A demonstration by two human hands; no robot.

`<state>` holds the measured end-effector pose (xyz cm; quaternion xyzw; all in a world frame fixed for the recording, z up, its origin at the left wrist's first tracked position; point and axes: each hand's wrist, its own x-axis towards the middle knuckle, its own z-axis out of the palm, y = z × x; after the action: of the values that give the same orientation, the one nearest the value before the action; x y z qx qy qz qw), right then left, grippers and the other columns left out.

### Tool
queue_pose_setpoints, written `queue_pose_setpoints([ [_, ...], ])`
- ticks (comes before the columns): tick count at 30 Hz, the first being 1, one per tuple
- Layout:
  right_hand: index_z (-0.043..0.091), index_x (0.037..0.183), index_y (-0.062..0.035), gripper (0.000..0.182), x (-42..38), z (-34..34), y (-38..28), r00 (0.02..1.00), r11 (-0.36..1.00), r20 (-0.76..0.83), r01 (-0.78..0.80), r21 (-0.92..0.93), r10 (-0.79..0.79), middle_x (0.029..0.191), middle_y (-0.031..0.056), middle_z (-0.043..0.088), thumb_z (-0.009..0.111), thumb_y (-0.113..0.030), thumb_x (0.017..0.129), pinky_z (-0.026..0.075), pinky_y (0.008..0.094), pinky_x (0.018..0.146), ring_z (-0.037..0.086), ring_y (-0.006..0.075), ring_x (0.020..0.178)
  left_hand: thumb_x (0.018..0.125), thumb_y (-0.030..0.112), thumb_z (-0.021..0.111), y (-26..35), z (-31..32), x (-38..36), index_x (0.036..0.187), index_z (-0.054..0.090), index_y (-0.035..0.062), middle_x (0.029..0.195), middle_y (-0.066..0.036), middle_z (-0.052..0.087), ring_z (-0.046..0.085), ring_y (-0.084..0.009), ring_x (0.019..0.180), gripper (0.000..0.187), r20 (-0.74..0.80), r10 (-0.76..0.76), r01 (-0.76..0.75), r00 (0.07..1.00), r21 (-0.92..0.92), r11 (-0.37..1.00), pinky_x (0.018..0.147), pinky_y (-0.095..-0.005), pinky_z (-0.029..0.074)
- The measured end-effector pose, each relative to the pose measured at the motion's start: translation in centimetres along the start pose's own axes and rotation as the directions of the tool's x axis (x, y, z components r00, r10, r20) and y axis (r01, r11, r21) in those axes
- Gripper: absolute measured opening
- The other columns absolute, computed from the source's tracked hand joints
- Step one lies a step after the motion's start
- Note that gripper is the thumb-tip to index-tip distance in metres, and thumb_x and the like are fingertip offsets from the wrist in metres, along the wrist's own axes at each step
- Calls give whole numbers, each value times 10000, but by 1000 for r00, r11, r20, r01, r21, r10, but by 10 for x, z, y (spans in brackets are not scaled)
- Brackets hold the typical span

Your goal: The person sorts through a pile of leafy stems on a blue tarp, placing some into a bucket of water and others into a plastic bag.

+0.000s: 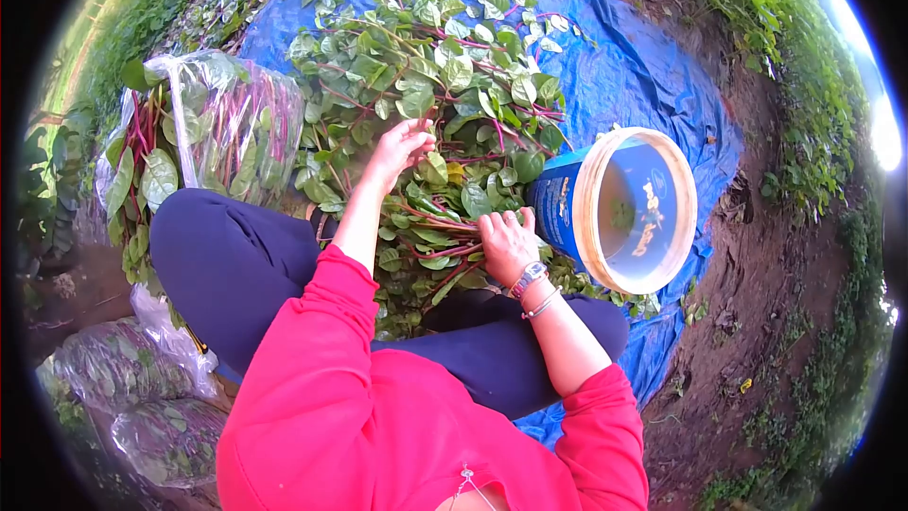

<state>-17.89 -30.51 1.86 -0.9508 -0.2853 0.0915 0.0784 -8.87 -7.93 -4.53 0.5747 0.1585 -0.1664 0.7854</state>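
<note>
A heap of Malabar spinach (pixel 454 66), green leaves on reddish stems, spreads in front of my crossed legs. My right hand (pixel 508 246) is closed around a bunch of Malabar spinach stems (pixel 443 232), whose stems lie sideways with leaves towards the left. Over the heap, my left hand (pixel 402 149) has its fingers drawn together at a leafy sprig (pixel 416 101); the exact grip is partly hidden. A watch and a bracelet circle my right wrist.
Just right of the heap, a blue bucket (pixel 560 197) with a whitish rim lies tilted, its mouth facing me. Clear plastic bags of spinach (pixel 251 123) stand at left, and more filled bags (pixel 165 440) lie lower left. A blue tarp (pixel 653 76) covers the soil.
</note>
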Motion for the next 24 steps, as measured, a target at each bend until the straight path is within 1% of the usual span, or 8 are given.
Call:
queue_pose_setpoints([
  [9,475,861,-83,258,0,1,1,1000,1000,22,-19,-1,19,814,63,520,572,-34,628,324,490,868,515,254,856,833,103,556,57,-5,7,1270,356,91,986,-61,568,570,-154,878,480,25,66,-62,998,-111,992,719,-314,500],
  [13,474,865,-80,252,-3,1,0,999,1000,27,-19,-12,19,810,66,517,560,-32,633,325,487,865,514,259,857,848,233,561,183,-57,43,1219,372,89,1078,-71,507,498,-207,1018,441,-326,708,-778,627,-207,593,936,-388,382],
  [14,474,865,-80,252,-4,0,0,999,1000,27,-18,-8,19,810,66,517,560,-32,633,325,487,865,514,259,857,810,287,610,216,-34,21,1200,396,97,1009,-60,525,484,-209,1006,483,-658,634,-897,406,-154,414,949,-401,346],
  [16,473,865,-80,246,0,-6,-2,998,999,61,-30,21,28,802,70,512,555,-34,638,324,490,863,513,260,855,766,269,653,236,-47,28,1089,485,102,913,-34,548,515,-178,873,401,-755,577,-932,312,-126,339,836,-358,416],
  [19,471,869,-80,254,8,0,-2,1000,1000,6,8,19,-8,799,73,511,558,-29,636,323,494,867,513,260,855,744,144,572,184,-43,57,760,575,106,688,9,566,500,-97,582,41,-363,676,-704,642,72,707,551,-248,412],
  [21,472,876,-82,269,11,-1,-1,999,1000,42,6,5,-6,807,71,513,573,-40,630,325,492,871,513,259,860,769,201,533,103,-5,66,777,602,92,648,-11,581,512,-104,547,129,-154,318,-276,936,242,930,510,-254,402],
  [23,474,876,-81,269,8,1,-2,999,1000,41,4,2,-4,809,70,514,575,-43,630,326,490,873,514,258,861,787,209,535,20,14,70,960,590,67,666,-41,637,579,-128,508,230,189,-226,62,956,621,781,436,-258,421],
  [24,476,876,-81,269,8,1,-2,1000,1000,13,12,2,-12,811,69,515,576,-47,629,326,487,875,514,256,863,799,219,523,-10,27,60,1044,573,125,819,-70,642,619,-156,662,268,97,-301,121,949,769,628,561,-292,478],
])
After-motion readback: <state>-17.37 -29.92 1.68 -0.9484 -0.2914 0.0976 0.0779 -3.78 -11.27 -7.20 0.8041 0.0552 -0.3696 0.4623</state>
